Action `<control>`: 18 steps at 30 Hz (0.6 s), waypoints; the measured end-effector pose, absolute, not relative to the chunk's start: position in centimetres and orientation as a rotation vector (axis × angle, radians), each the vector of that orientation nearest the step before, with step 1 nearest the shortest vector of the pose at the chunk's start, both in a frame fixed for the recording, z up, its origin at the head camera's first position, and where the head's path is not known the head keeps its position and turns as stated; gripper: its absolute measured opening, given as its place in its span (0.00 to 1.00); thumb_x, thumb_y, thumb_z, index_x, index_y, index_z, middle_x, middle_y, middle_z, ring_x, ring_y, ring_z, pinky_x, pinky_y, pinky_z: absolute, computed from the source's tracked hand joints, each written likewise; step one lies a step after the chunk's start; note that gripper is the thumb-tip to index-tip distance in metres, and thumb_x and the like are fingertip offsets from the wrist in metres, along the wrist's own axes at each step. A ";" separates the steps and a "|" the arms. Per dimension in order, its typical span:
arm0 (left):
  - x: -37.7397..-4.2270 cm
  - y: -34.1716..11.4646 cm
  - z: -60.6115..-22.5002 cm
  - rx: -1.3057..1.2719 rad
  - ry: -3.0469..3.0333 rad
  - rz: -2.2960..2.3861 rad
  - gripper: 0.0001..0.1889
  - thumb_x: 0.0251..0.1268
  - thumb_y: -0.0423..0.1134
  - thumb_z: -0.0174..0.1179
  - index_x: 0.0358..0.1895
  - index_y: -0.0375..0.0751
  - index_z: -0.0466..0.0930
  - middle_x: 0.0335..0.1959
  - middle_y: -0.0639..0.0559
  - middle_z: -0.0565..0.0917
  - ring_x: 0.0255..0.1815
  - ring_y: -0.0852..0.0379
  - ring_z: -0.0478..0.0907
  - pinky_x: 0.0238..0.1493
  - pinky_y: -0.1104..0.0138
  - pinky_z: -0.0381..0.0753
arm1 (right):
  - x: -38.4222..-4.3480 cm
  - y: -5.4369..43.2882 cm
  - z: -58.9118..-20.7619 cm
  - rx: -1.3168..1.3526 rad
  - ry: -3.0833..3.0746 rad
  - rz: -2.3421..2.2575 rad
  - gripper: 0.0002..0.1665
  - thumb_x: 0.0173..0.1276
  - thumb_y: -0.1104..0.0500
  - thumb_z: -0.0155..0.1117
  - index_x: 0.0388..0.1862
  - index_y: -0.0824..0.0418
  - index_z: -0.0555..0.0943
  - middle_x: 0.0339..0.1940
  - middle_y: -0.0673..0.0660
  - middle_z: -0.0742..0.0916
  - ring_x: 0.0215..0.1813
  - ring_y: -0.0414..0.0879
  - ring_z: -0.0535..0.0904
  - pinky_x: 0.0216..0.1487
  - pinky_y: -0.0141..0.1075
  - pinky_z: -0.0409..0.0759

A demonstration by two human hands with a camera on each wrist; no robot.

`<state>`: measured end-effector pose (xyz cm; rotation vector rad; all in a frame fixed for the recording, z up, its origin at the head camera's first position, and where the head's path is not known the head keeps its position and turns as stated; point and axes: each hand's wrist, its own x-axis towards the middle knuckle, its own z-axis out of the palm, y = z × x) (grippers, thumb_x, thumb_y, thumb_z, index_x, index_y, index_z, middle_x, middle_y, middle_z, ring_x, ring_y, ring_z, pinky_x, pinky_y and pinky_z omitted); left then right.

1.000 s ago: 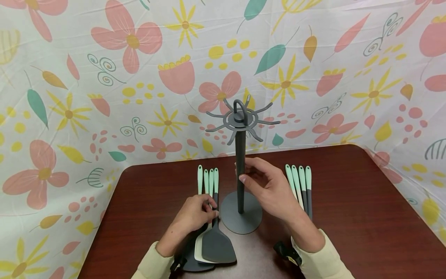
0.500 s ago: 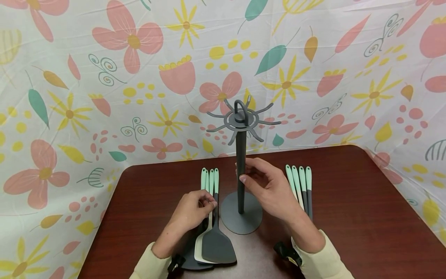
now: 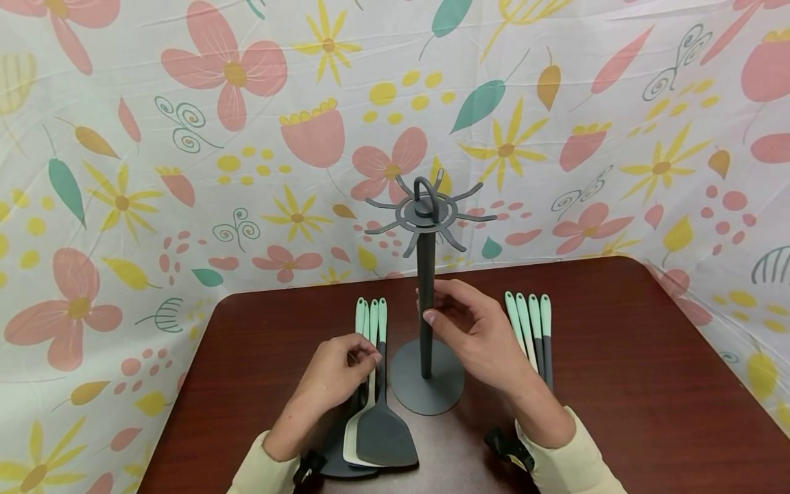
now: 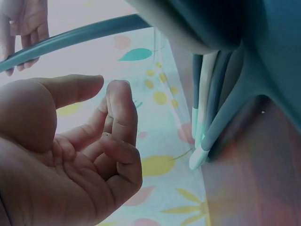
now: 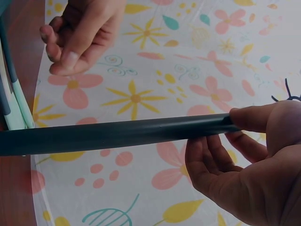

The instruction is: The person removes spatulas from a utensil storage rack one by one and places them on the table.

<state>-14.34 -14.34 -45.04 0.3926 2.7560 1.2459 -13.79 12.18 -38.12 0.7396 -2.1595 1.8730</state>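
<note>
A dark grey utensil stand (image 3: 426, 274), with a round base and a ring of hooks on top, stands upright on the table. My right hand (image 3: 478, 333) holds its post between thumb and fingers, as the right wrist view also shows on the post (image 5: 141, 135). My left hand (image 3: 336, 370) hovers over the left pile of utensils with fingers loosely bent. A small gap shows between thumb and fingertips in the left wrist view, with nothing in the hand (image 4: 94, 141). Topmost in that pile lies a dark grey spatula (image 3: 387, 432) with a mint handle end, overlapping a cream-coloured utensil (image 3: 352, 439).
To the right of the stand, several more utensils (image 3: 532, 329) with mint handle ends lie side by side, partly hidden by my right forearm. The dark red-brown table (image 3: 636, 357) ends at a flower-patterned cloth (image 3: 247, 158) behind.
My left hand has risen slightly and moved back from the spatula's handle. The leftmost handles in the pile have shifted closer together. My right hand keeps its hold on the post.
</note>
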 end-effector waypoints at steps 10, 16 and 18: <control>-13.9 -14.6 -43.7 0.432 2.795 1.343 0.01 0.75 0.42 0.69 0.42 0.53 0.89 0.34 0.68 0.86 0.34 0.62 0.82 0.39 0.66 0.83 | -13.8 12.2 -38.0 0.726 -2.169 1.878 0.21 0.76 0.69 0.68 0.62 0.52 0.84 0.51 0.56 0.88 0.51 0.51 0.86 0.44 0.37 0.88; -13.7 -14.9 -43.4 0.440 2.830 1.371 0.07 0.72 0.38 0.71 0.42 0.59 0.88 0.38 0.66 0.84 0.35 0.63 0.81 0.42 0.66 0.84 | -13.8 12.2 -38.0 0.735 -2.164 1.892 0.21 0.76 0.69 0.67 0.62 0.52 0.84 0.52 0.58 0.88 0.51 0.51 0.86 0.44 0.37 0.88; -13.7 -15.0 -43.3 0.442 2.846 1.371 0.07 0.72 0.38 0.71 0.42 0.60 0.88 0.38 0.65 0.83 0.36 0.64 0.81 0.42 0.66 0.84 | -13.8 12.2 -38.1 0.738 -2.165 1.894 0.21 0.76 0.69 0.67 0.62 0.52 0.84 0.52 0.60 0.88 0.51 0.51 0.86 0.44 0.37 0.87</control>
